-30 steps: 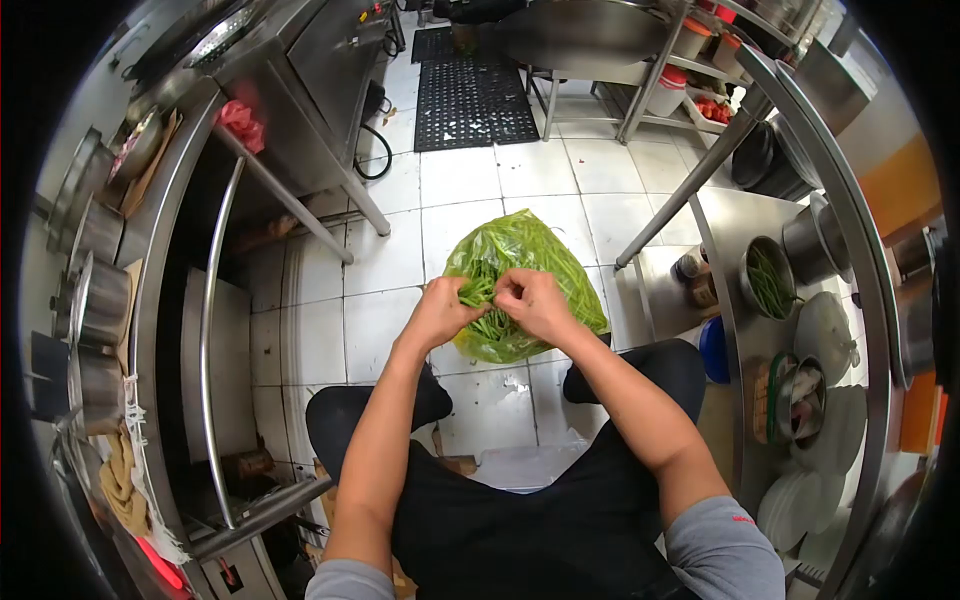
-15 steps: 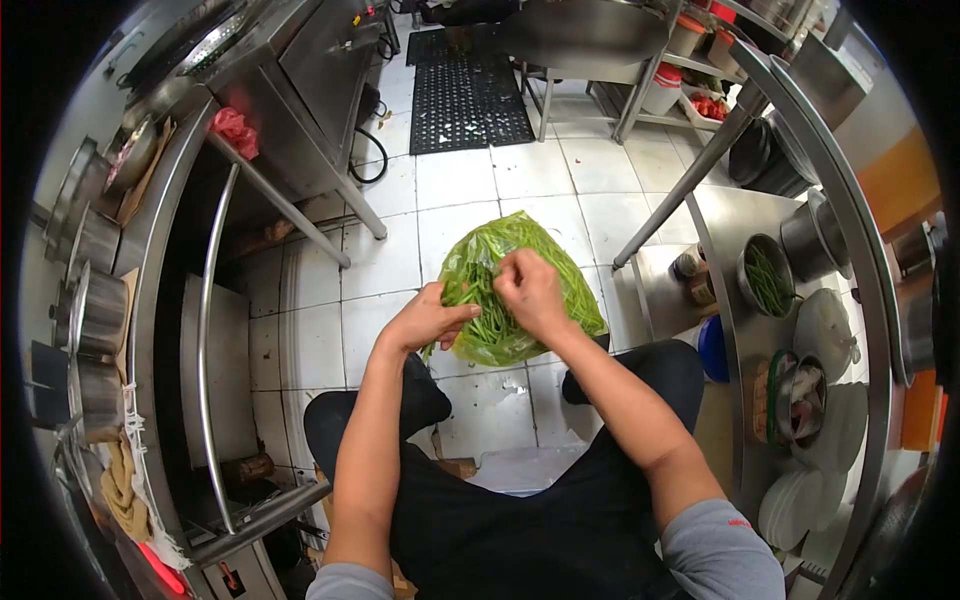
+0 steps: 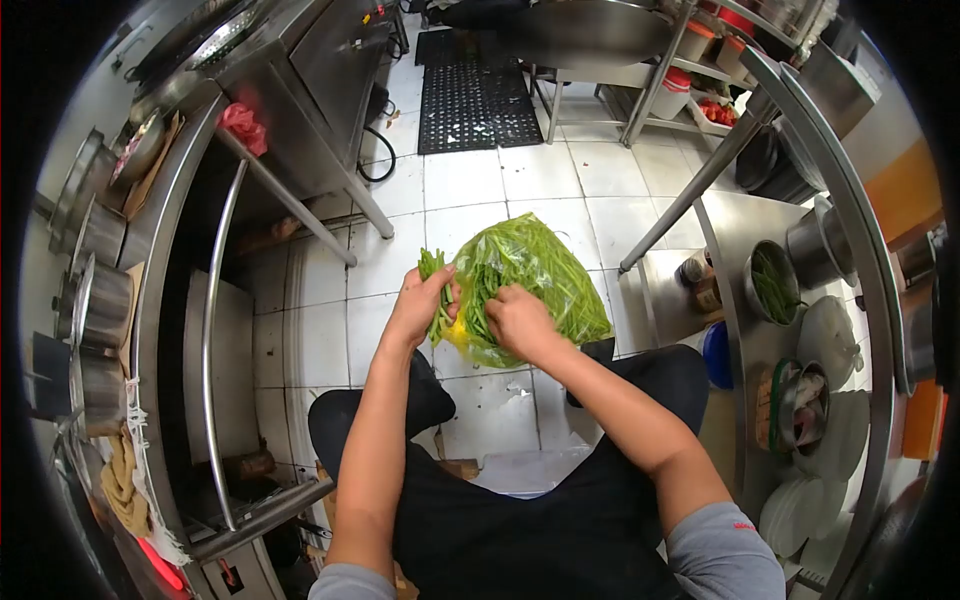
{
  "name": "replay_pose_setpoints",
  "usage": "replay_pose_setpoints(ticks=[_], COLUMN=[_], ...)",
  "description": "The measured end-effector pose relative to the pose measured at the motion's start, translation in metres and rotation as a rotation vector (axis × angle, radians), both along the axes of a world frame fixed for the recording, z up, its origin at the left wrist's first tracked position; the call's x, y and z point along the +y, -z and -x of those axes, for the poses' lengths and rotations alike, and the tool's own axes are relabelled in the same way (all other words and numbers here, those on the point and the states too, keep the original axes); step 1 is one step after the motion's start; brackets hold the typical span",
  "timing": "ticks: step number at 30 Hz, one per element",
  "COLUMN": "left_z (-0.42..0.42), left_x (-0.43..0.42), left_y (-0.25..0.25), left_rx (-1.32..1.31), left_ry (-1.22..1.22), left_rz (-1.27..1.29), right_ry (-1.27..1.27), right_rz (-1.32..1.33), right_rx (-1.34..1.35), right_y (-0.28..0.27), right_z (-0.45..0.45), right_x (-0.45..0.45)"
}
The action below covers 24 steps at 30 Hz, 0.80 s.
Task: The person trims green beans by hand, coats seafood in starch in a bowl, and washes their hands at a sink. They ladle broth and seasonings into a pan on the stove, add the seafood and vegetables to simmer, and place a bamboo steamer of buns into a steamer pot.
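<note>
A clear plastic bag (image 3: 545, 275) full of long green beans stands on the white tiled floor, its opening facing me. My left hand (image 3: 418, 303), at the left of the bag, is closed around a small bunch of green beans (image 3: 432, 268) whose ends stick out above and below the fingers. At the bag's opening, my right hand (image 3: 520, 322) has its fingers curled down among the beans. Its fingertips are partly hidden, so what they pinch cannot be made out. A yellow patch (image 3: 457, 333) shows at the bag's lower left edge.
On the right, a metal shelf (image 3: 722, 225) holds a bowl of green beans (image 3: 772, 285), pots and stacked plates. A metal counter (image 3: 170, 230) with pans runs along the left. A black perforated mat (image 3: 478, 105) lies on the floor ahead. A blue container (image 3: 717, 355) sits by my right knee.
My left hand has moved left and slightly up from the bag's opening, with a bunch of beans now upright in it. My right hand lifted, then went back down into the beans.
</note>
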State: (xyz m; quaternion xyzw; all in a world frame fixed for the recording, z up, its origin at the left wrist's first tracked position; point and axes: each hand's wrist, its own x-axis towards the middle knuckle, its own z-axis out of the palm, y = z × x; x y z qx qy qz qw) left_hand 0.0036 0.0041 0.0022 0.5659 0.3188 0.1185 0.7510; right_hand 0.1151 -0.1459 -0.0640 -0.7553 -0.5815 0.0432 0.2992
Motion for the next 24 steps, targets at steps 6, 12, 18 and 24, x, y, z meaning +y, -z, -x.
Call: replay_pose_setpoints(ticks=[6, 12, 18, 24], left_z=[-0.002, 0.002, -0.002, 0.002], left_x=[-0.002, -0.001, -0.003, -0.007], left_y=[0.016, 0.018, 0.023, 0.021], left_rx=[-0.037, 0.099, 0.183, 0.297], left_ry=[0.012, 0.129, 0.162, 0.332], left_rz=[-0.033, -0.279, -0.376, -0.521], right_ry=[0.077, 0.092, 0.099, 0.189], right_rz=[0.234, 0.371, 0.278, 0.081], right_rx=[-0.393, -0.438, -0.395, -0.212], right_y=[0.022, 0.023, 0.029, 0.009], right_z=[0.029, 0.031, 0.031, 0.019], right_x=[0.005, 0.002, 0.004, 0.006])
